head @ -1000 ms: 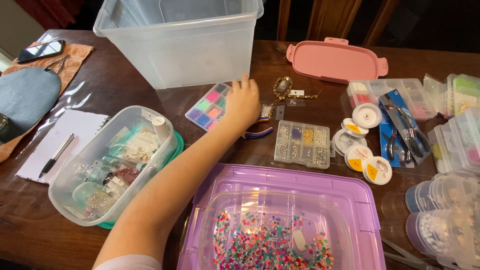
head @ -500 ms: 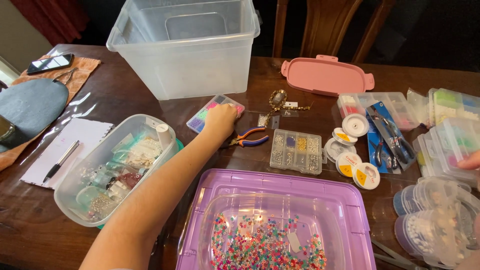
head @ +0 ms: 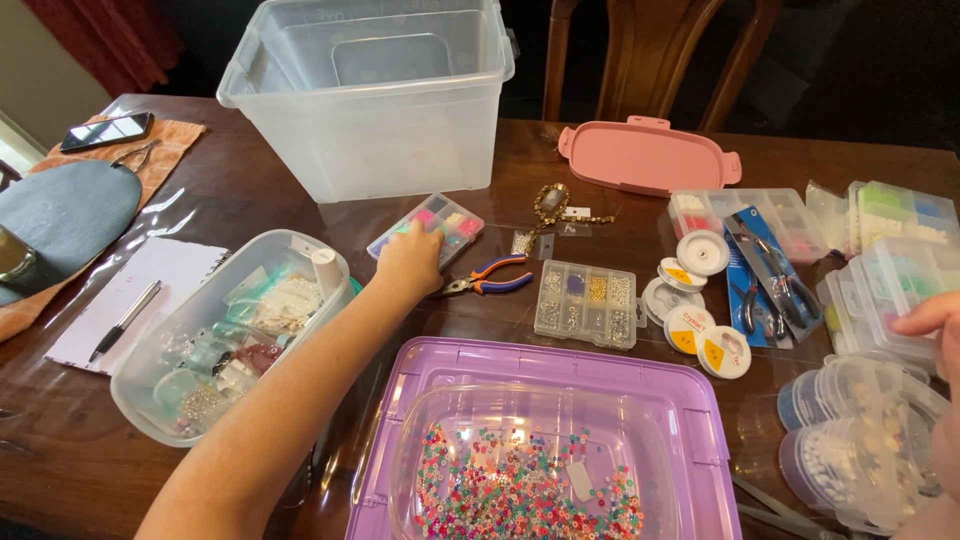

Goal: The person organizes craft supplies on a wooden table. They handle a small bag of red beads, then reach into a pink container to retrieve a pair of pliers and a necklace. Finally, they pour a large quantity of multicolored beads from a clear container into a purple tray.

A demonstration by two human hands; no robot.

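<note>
Left grip [head: 408, 262] on bead organizer [head: 428, 227]

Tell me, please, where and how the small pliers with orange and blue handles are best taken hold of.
Probably by the two handles, from above. The pliers lie flat on the wooden table, handles to the right with bare table around them. Their jaws point left, right beside the left hand on the bead organizer box, so a grip closing across both handles looks easiest.

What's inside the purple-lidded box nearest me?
Through the clear window of the purple-lidded box, a heap of small multicoloured beads shows. The opaque purple rim hides the edges, and the frame cuts off the near side.
</note>
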